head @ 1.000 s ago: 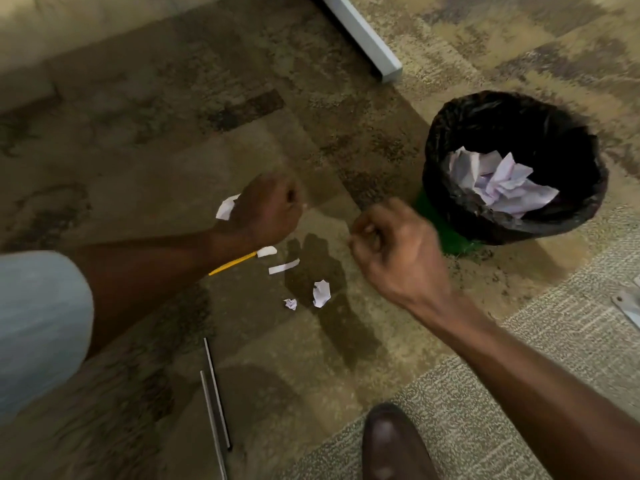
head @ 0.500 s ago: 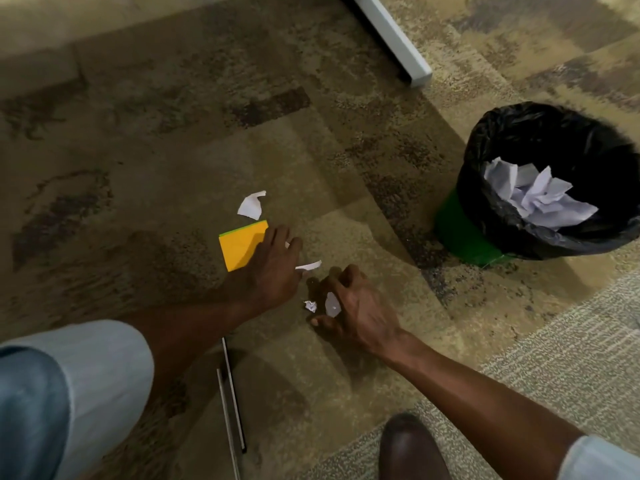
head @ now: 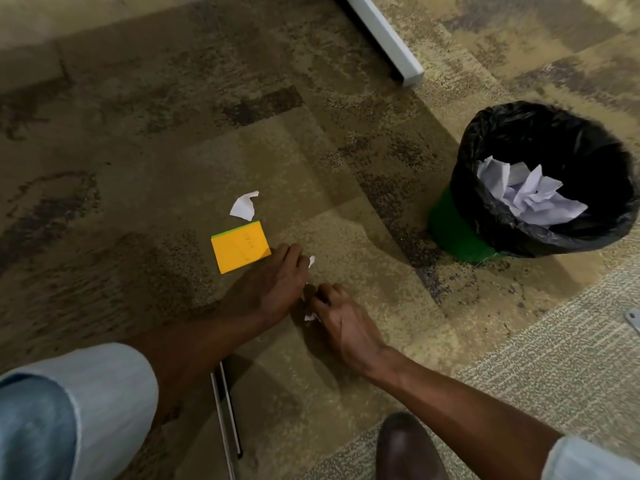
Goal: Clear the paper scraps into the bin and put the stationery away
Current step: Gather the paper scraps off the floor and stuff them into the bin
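Observation:
My left hand (head: 273,285) lies palm down on the carpet with its fingers stretched out, the fingertips touching a small white scrap (head: 311,260). Just beside it, my right hand (head: 343,320) curls its fingers around small paper scraps (head: 310,317) on the floor. An orange sticky-note pad (head: 240,251) lies just left of my left fingertips. A larger torn white scrap (head: 244,206) sits beyond the pad. The bin (head: 485,161), black-lined with a green base, stands to the right and holds crumpled paper (head: 530,195). The yellow pencil is hidden.
Two thin dark rods (head: 227,410) lie on the carpet under my left forearm. My brown shoe (head: 405,448) is at the bottom edge. A grey metal furniture leg (head: 384,36) runs across the top. A small metal piece (head: 633,318) shows at the right edge.
Both hands dropped from raised fists to the carpet. The right hand closed over the small scraps. The left hand flattened beside the sticky pad, covering the pencil.

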`<move>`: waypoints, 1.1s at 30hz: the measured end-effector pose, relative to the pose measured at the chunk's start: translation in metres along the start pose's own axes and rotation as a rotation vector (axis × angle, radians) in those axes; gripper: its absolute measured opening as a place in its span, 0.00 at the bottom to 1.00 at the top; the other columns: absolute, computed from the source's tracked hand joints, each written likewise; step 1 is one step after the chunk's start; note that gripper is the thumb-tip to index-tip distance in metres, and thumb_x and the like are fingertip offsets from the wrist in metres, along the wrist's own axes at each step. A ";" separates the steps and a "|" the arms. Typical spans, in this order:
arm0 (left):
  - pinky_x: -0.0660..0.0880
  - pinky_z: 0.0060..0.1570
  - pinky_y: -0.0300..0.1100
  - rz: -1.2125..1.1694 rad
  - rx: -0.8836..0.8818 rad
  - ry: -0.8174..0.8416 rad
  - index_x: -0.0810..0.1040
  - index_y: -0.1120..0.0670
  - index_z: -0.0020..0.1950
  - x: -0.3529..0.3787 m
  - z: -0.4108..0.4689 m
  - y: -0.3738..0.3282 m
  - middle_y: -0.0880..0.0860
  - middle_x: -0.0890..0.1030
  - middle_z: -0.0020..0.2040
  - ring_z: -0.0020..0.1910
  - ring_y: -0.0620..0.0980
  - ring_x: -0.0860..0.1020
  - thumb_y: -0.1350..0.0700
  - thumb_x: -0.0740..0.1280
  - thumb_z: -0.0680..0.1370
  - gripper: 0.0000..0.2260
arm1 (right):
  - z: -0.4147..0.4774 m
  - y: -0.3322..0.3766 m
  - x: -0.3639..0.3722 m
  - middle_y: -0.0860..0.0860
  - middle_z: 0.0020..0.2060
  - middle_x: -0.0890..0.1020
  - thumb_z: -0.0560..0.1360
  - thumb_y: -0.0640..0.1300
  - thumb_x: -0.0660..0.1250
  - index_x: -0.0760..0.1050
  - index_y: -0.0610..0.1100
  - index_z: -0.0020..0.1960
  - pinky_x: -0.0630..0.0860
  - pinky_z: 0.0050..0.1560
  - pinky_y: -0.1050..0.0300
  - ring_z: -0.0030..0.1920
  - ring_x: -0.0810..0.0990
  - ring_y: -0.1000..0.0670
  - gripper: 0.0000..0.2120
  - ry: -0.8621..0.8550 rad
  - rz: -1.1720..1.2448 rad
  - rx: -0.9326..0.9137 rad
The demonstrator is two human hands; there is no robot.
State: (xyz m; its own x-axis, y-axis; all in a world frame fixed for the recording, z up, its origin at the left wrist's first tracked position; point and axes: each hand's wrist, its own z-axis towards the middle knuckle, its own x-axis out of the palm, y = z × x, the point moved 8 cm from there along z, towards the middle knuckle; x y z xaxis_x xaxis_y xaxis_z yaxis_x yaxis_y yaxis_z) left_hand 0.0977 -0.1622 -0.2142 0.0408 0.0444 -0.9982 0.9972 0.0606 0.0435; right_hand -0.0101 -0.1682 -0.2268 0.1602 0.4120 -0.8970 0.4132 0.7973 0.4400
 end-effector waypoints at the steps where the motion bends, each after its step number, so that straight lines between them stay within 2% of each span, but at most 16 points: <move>1: 0.78 0.43 0.55 0.008 -0.028 0.005 0.79 0.60 0.51 -0.002 0.003 0.000 0.60 0.79 0.46 0.46 0.59 0.78 0.57 0.58 0.86 0.12 | -0.001 -0.002 -0.001 0.43 0.49 0.80 0.77 0.42 0.70 0.81 0.40 0.51 0.72 0.36 0.54 0.47 0.78 0.43 0.06 -0.004 0.013 0.008; 3: 0.78 0.39 0.52 -0.080 -0.149 0.019 0.79 0.60 0.48 -0.005 0.007 0.007 0.60 0.80 0.44 0.43 0.59 0.79 0.58 0.69 0.81 0.06 | -0.004 -0.004 -0.002 0.44 0.47 0.80 0.76 0.40 0.73 0.81 0.41 0.49 0.68 0.37 0.57 0.46 0.78 0.44 0.04 -0.011 0.026 0.024; 4: 0.77 0.39 0.53 -0.145 -0.204 0.044 0.79 0.60 0.48 -0.006 0.009 0.010 0.60 0.80 0.44 0.44 0.61 0.80 0.57 0.71 0.79 0.07 | -0.006 -0.006 -0.003 0.44 0.46 0.80 0.75 0.39 0.74 0.81 0.41 0.48 0.66 0.38 0.58 0.45 0.78 0.44 0.04 -0.021 0.029 0.032; 8: 0.72 0.53 0.53 -0.269 -0.296 0.181 0.75 0.60 0.58 -0.003 0.019 0.008 0.62 0.79 0.57 0.58 0.63 0.77 0.54 0.65 0.83 0.10 | -0.012 -0.014 -0.005 0.45 0.47 0.79 0.76 0.38 0.73 0.81 0.41 0.50 0.68 0.39 0.58 0.46 0.78 0.45 0.04 -0.033 0.033 0.059; 11: 0.74 0.59 0.53 -0.207 -0.361 0.252 0.73 0.59 0.64 0.001 0.021 0.007 0.61 0.79 0.63 0.64 0.61 0.77 0.53 0.64 0.84 0.13 | -0.014 -0.014 -0.007 0.46 0.45 0.77 0.78 0.39 0.72 0.80 0.41 0.49 0.68 0.38 0.58 0.44 0.77 0.46 0.02 -0.046 0.041 0.059; 14: 0.75 0.61 0.53 -0.103 -0.320 0.309 0.73 0.58 0.67 0.004 0.019 -0.003 0.60 0.77 0.66 0.66 0.60 0.76 0.58 0.65 0.82 0.13 | -0.015 -0.015 -0.008 0.46 0.45 0.78 0.79 0.39 0.72 0.80 0.41 0.49 0.67 0.38 0.58 0.43 0.76 0.47 0.02 -0.059 0.047 0.060; 18: 0.75 0.60 0.53 -0.149 -0.319 0.322 0.73 0.58 0.66 0.002 0.017 -0.003 0.60 0.76 0.65 0.65 0.60 0.76 0.65 0.65 0.79 0.15 | -0.016 -0.022 -0.010 0.48 0.44 0.77 0.78 0.39 0.73 0.80 0.42 0.48 0.68 0.38 0.58 0.42 0.75 0.49 0.02 -0.053 0.087 0.093; 21: 0.77 0.58 0.54 -0.318 -0.317 0.360 0.77 0.55 0.56 0.004 0.017 0.008 0.57 0.78 0.60 0.61 0.59 0.78 0.64 0.69 0.76 0.10 | -0.019 -0.031 -0.016 0.51 0.41 0.76 0.75 0.39 0.75 0.79 0.44 0.44 0.69 0.35 0.57 0.38 0.74 0.51 0.05 -0.025 0.137 0.175; 24: 0.80 0.56 0.54 -0.424 -0.331 0.447 0.79 0.53 0.48 0.001 0.022 0.011 0.57 0.83 0.56 0.58 0.59 0.81 0.59 0.74 0.76 0.05 | -0.023 -0.045 -0.032 0.53 0.37 0.77 0.73 0.36 0.75 0.79 0.44 0.41 0.71 0.32 0.56 0.34 0.76 0.51 0.07 0.009 0.148 0.296; 26: 0.80 0.58 0.53 -0.450 -0.303 0.542 0.81 0.54 0.50 -0.005 0.027 0.002 0.57 0.84 0.57 0.59 0.58 0.82 0.54 0.76 0.76 0.06 | -0.024 -0.051 -0.050 0.52 0.35 0.81 0.73 0.35 0.74 0.81 0.44 0.40 0.72 0.31 0.59 0.34 0.79 0.51 0.06 0.046 0.174 0.374; 29: 0.80 0.60 0.49 -0.466 -0.253 0.642 0.83 0.58 0.57 -0.020 0.039 -0.015 0.59 0.84 0.59 0.60 0.58 0.82 0.47 0.75 0.78 0.16 | -0.023 -0.049 -0.093 0.55 0.34 0.83 0.72 0.38 0.76 0.83 0.47 0.41 0.69 0.30 0.68 0.34 0.79 0.59 0.05 0.038 0.221 0.445; 31: 0.82 0.55 0.48 -0.491 -0.226 0.601 0.83 0.58 0.57 -0.046 0.055 -0.026 0.58 0.84 0.57 0.57 0.57 0.83 0.49 0.74 0.78 0.15 | -0.023 -0.044 -0.130 0.55 0.36 0.84 0.73 0.43 0.78 0.83 0.48 0.43 0.69 0.31 0.67 0.36 0.81 0.58 0.04 -0.020 0.237 0.477; 33: 0.80 0.45 0.48 -0.541 -0.221 0.536 0.83 0.57 0.55 -0.082 0.073 -0.038 0.56 0.84 0.51 0.51 0.55 0.83 0.55 0.72 0.78 0.08 | -0.024 -0.038 -0.167 0.55 0.39 0.84 0.74 0.47 0.78 0.83 0.51 0.45 0.74 0.32 0.67 0.37 0.83 0.57 0.05 -0.085 0.274 0.505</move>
State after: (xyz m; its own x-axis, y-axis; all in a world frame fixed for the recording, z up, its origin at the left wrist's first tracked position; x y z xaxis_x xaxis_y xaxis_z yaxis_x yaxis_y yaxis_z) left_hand 0.0612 -0.2410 -0.1374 -0.5375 0.4229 -0.7296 0.8323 0.4052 -0.3782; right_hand -0.0738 -0.2571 -0.0930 0.3845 0.5204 -0.7625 0.7194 0.3487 0.6008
